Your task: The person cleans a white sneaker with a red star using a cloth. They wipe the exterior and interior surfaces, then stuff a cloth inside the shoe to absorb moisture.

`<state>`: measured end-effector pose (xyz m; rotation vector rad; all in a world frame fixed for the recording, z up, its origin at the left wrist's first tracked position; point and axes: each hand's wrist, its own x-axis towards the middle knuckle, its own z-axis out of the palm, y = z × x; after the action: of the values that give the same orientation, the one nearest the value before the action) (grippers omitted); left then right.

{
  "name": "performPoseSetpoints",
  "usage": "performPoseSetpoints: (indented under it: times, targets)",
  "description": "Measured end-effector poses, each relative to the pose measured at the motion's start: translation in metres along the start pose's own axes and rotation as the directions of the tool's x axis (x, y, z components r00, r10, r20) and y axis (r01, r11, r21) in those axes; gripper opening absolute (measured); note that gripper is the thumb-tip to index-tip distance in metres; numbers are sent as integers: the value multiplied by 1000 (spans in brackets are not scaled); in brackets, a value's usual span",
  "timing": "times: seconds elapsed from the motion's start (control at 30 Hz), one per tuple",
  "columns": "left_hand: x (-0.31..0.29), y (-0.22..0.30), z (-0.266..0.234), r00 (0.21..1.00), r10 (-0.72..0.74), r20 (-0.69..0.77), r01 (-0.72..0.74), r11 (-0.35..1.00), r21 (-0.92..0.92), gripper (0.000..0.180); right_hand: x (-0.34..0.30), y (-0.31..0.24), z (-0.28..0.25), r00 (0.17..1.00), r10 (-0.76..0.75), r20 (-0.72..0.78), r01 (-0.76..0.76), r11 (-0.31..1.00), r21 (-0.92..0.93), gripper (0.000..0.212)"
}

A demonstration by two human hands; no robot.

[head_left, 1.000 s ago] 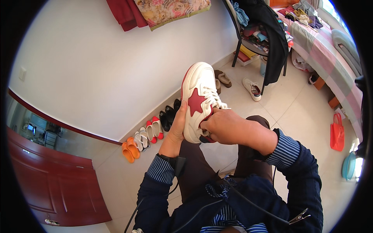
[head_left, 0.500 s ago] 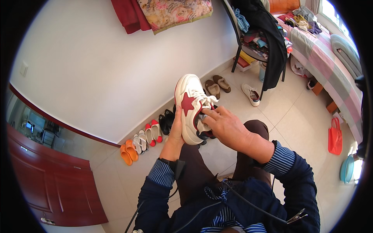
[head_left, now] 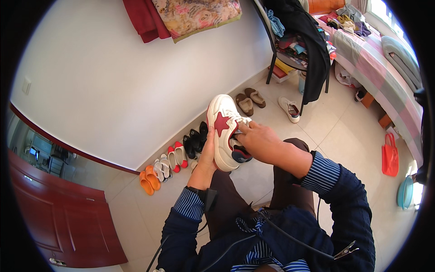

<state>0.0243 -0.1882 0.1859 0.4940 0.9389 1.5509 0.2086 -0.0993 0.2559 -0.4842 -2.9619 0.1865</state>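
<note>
A cream-white sneaker (head_left: 223, 144) with a red star on its side and white laces is held up above my lap, toe pointing away from me. My left hand (head_left: 207, 153) is wrapped round its left side and sole. At the shoe's opening, my right hand (head_left: 263, 144) has its fingers curled over the tongue, just below the laces. Its fingertips are partly hidden inside the dark-lined collar. On the floor beyond, a similar white sneaker (head_left: 288, 109) stands beside the chair.
Along the wall stand orange slippers (head_left: 149, 180), white sandals (head_left: 162, 167), red-toed flats (head_left: 177, 155), black shoes (head_left: 195, 138) and brown fleece-lined slippers (head_left: 250, 101). A chair (head_left: 273, 68) draped with a black garment (head_left: 316, 72) is ahead right, near a bed (head_left: 362, 63). A red bag (head_left: 389, 156) lies right.
The sneaker and both hands have come slightly lower and nearer to me. My right hand's fingers stay at the tongue, and the shoe's dark heel collar shows more.
</note>
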Motion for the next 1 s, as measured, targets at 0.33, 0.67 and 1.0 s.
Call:
performPoseSetpoints:
  times: [0.33,0.67,1.0]
  targets:
    - [-6,1,-4,996,-80,49,84,992,-91,63,4,63,-33,950,145,278,-305,637,708,22]
    - [-14,-13,-19,915,-384,125,402,893,-200,62,33,94,-32,875,132,465,-475,60,878,14]
    - [-31,-18,-15,858,-405,316,446,893,-67,58,21,85,-28,858,146,493,-512,155,845,16]
